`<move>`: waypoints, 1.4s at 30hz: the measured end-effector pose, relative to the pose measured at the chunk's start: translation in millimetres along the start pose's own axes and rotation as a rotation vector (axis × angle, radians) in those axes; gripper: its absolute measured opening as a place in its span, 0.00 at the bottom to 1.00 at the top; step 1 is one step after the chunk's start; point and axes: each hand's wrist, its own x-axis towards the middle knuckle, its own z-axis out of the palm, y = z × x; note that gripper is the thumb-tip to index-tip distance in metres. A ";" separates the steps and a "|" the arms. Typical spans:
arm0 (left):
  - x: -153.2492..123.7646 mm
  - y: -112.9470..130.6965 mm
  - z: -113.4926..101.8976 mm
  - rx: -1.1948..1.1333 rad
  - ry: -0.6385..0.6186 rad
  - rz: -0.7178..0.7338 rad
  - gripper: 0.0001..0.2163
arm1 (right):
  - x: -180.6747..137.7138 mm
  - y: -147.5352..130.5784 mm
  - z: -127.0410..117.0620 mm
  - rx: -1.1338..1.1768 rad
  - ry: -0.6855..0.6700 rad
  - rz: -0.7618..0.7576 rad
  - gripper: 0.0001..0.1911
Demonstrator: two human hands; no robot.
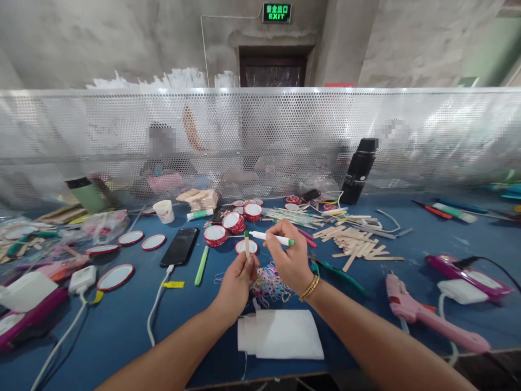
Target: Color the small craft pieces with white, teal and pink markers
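Held upright in my left hand (238, 279) is a wooden craft stick (247, 248) whose top end is coloured green. My right hand (290, 255) grips a white marker (271, 238) with a green end, its tip pointing left, close to the stick's green end. Below both hands lies a pile of colourful rubber bands (271, 285). A white cloth-like pouch (280, 334) rests nearest to me. Just behind the hands are stacked red-rimmed round lids (215, 234), and a light green marker cap or pen (201, 266) is to the left.
Loose craft sticks (358, 239) are heaped at right. A pink glue gun (431, 315) lies front right, near green-handled pliers (344, 277). A black phone (179, 246) with a white cable and a paper cup (163, 211) are left. A black bottle (359, 171) stands by the perforated metal divider (285, 146).
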 end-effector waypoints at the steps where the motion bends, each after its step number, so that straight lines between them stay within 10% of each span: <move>1: -0.3 0.2 0.1 0.002 0.000 0.006 0.25 | 0.1 -0.5 0.0 0.006 -0.009 -0.008 0.07; 42: 0.9 -3.0 -0.9 0.014 -0.008 -0.004 0.24 | 0.2 2.2 0.4 -0.012 0.011 0.001 0.07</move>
